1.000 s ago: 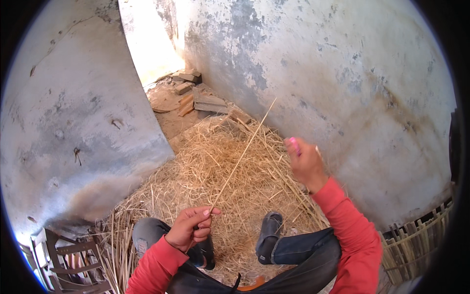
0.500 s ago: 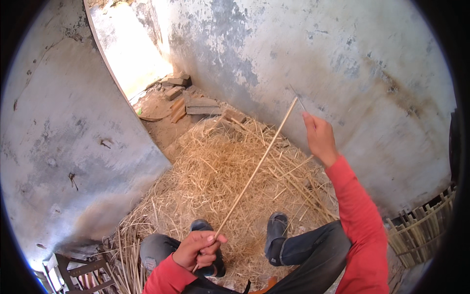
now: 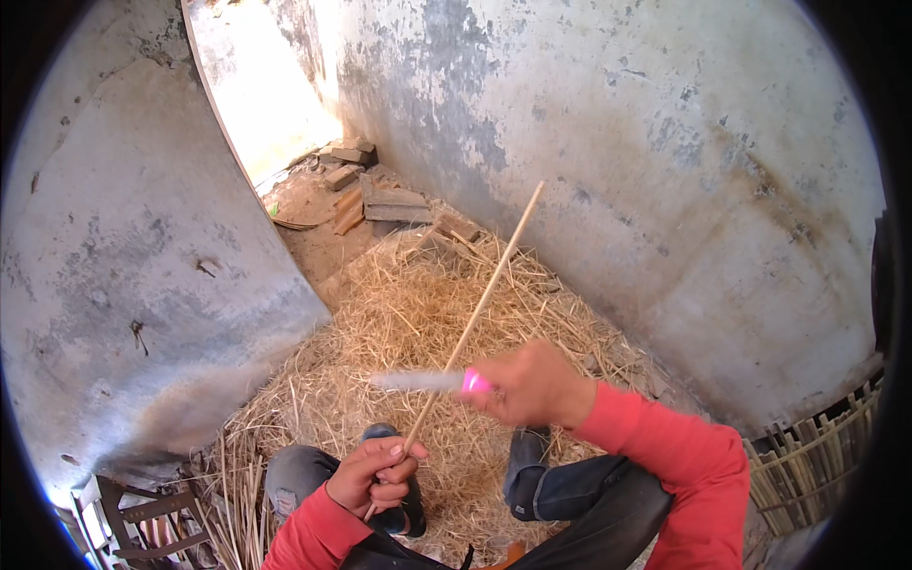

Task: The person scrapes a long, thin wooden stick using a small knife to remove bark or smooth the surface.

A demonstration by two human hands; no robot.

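Low in the middle, my left hand [image 3: 372,477] is closed round the lower part of a thin pale stick [image 3: 486,290], which looks like bamboo. The stick slants up and away to the right, its far tip in the air. My right hand [image 3: 537,383] grips a knife [image 3: 418,380] with a pink handle, its blade blurred by motion and pointing left. In the picture the blade crosses the stick a little above my left hand; whether they touch I cannot tell.
Shavings [image 3: 404,309] heap on the ground before my feet. Long thin strips [image 3: 233,513] lie at lower left beside a dark wooden frame [image 3: 157,522]. A slatted basket [image 3: 817,461] stands at lower right. Worn walls [image 3: 608,142] enclose the spot; bricks [image 3: 394,204] lie near the bright doorway.
My right hand has come down and toward me from the stick's far tip, turning the knife leftward across the stick. My left hand still holds the stick, which is tilted slightly more upright.
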